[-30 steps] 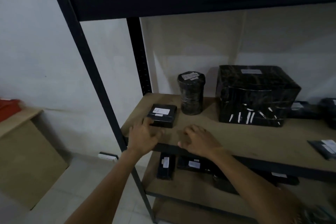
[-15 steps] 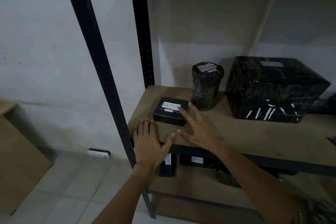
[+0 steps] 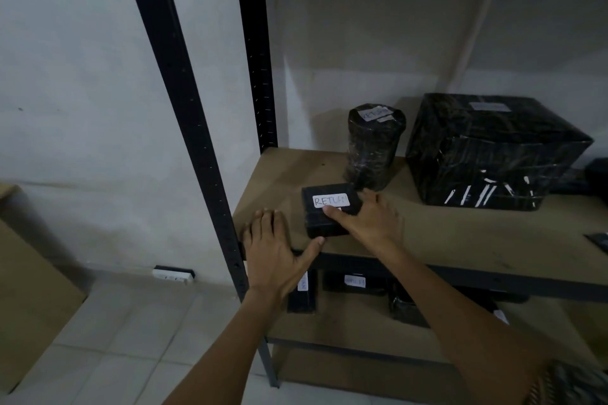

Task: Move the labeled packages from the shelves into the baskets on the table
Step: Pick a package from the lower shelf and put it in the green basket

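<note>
Your right hand (image 3: pixel 371 223) grips the small package (image 3: pixel 317 223), labelled "RETU…", at the near left of the shelf board (image 3: pixel 460 233), thumb across its top and fingers at its right side. Your left hand (image 3: pixel 273 250) lies flat on the board's near edge, its thumb tip touching the package's near corner. Farther back stand a cylindrical package (image 3: pixel 373 148) and, to its right, a large wrapped box (image 3: pixel 487 154).

a tan shelf (image 3: pixel 460 233) holds a small labelled box (image 3: pixel 324 207), a wrapped cylinder (image 3: pixel 373 148) and a large black parcel (image 3: pixel 487 154).
</note>
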